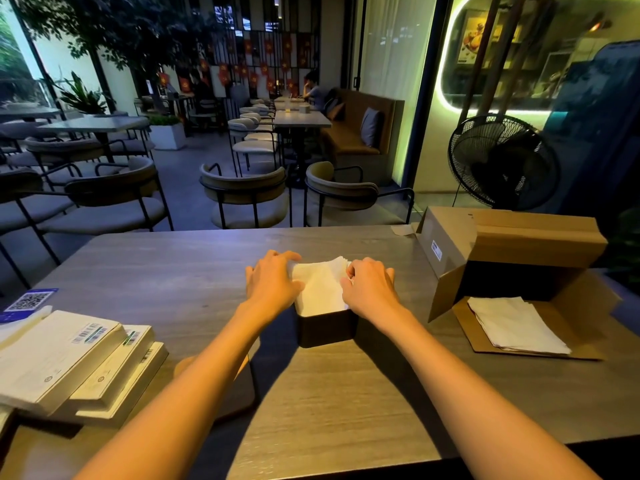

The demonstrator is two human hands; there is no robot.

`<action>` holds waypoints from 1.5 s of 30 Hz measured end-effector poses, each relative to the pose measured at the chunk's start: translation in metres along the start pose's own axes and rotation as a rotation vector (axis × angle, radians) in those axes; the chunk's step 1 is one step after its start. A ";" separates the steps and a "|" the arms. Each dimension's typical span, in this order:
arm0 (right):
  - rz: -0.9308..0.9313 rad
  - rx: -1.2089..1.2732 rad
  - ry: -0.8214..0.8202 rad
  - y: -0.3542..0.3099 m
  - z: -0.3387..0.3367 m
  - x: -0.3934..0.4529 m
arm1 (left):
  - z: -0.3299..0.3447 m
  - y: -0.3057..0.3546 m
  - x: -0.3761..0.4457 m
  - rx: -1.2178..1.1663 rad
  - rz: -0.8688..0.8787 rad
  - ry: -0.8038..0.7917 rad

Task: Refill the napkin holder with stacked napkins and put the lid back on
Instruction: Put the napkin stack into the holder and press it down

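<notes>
A black square napkin holder [327,327] stands in the middle of the wooden table [173,268]. A stack of white napkins [320,289] sits in its open top and sticks out above the rim. My left hand [272,284] presses on the stack's left side, and my right hand [369,287] holds its right side, fingers curled on the edge. A dark, flat lid with a wooden edge [242,386] lies on the table under my left forearm, mostly hidden.
An open cardboard box [512,251] lies at the right, with more white napkins [516,323] on its flap. Wrapped napkin packs [62,358] are stacked at the left, next to a QR card [29,301]. Chairs and a fan stand beyond the table.
</notes>
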State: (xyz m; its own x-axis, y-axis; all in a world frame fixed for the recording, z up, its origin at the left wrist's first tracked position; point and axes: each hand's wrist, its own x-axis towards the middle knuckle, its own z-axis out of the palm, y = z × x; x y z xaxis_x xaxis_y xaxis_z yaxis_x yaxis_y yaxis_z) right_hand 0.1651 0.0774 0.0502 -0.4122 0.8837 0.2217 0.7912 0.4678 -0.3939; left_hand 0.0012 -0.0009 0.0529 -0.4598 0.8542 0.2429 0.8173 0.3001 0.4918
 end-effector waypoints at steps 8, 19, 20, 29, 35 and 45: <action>-0.022 -0.113 -0.069 -0.011 -0.011 0.001 | 0.004 0.007 0.001 0.058 -0.073 -0.101; -0.504 -0.449 -0.127 -0.028 -0.017 -0.005 | -0.001 0.026 -0.016 0.421 0.344 -0.177; -0.478 -0.498 -0.159 -0.029 -0.014 -0.003 | 0.000 0.026 -0.014 0.433 0.337 -0.190; -0.252 -0.499 -0.460 -0.043 -0.011 0.014 | -0.001 0.029 0.008 0.467 0.231 -0.485; -0.337 -0.525 -0.377 -0.045 -0.020 0.017 | -0.004 0.031 0.009 0.557 0.322 -0.366; -0.320 -0.762 -0.459 -0.054 -0.025 0.018 | -0.009 0.030 0.021 0.736 0.188 -0.406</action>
State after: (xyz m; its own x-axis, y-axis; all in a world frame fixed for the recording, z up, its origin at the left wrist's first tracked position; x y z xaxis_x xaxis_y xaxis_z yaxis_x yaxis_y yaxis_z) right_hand 0.1259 0.0681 0.0975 -0.6697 0.7097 -0.2187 0.6251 0.6977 0.3498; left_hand 0.0131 0.0224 0.0807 -0.2496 0.9607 -0.1213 0.9490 0.2177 -0.2280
